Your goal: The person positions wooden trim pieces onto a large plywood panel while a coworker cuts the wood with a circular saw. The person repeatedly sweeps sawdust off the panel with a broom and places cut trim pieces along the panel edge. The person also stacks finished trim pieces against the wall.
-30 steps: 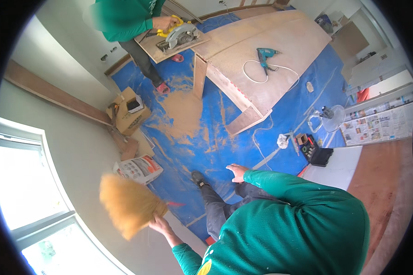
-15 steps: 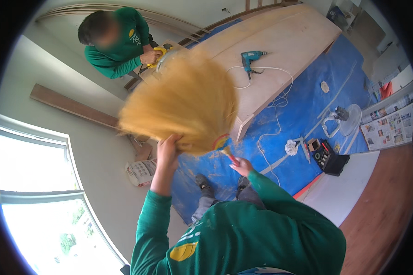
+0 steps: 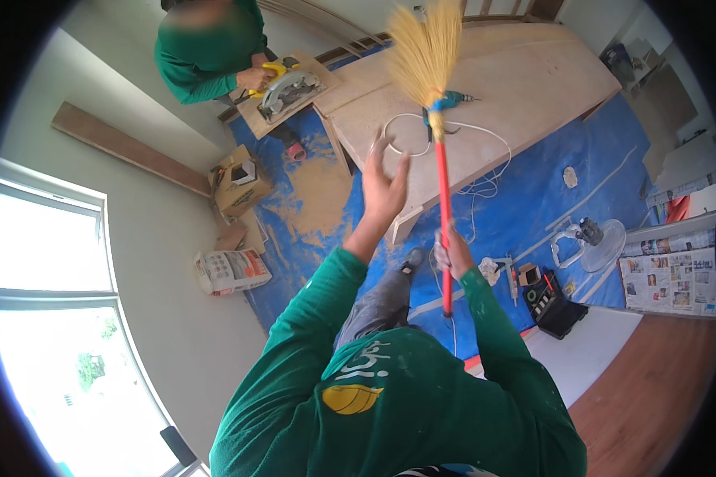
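My right hand (image 3: 453, 253) is wrapped round the red handle of a straw broom (image 3: 443, 171). The broom stands with its yellow bristles upward and away from me, over the long wooden panel (image 3: 525, 67). Left of the handle, my left hand (image 3: 385, 189) is raised with its fingers apart and holds nothing. A teal power drill (image 3: 452, 98) lies on the panel, partly hidden behind the broom; its white cord (image 3: 485, 132) loops over the panel's near edge.
A co-worker (image 3: 207, 56) at the far left grips a circular saw (image 3: 288, 94) on a board. Blue sheeting (image 3: 294, 254) with sawdust covers the floor. A cardboard box (image 3: 239, 191) and a sack (image 3: 235, 272) stand by the wall. A fan (image 3: 605, 242) and a black toolbox (image 3: 559, 310) are at right.
The broom has swung from in front of me to upright on the right, bristles far off. My left hand has come off the bristles. The saw and the floor sawdust have come into sight.
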